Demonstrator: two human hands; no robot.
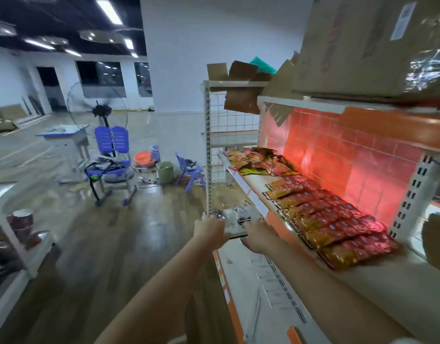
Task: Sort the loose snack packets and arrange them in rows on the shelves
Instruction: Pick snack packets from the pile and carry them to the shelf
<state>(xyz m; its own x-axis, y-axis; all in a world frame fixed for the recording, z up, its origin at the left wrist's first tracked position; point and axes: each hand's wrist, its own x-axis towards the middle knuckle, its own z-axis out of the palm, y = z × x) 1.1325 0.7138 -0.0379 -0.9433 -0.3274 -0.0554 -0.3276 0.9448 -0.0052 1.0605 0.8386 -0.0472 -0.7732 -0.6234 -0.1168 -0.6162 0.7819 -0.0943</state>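
We grip a clear packet bundle (235,218) w/ both hands: left (210,230), right (257,237), fingers curled round it. Packet rows (330,219) sit on shelf (387,276) right of fingers.

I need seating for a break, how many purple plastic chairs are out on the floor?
2. A large purple chair stands in front of the floor fan, with clutter on its seat. A smaller purple chair stands right of the green bin. Others may be hidden.
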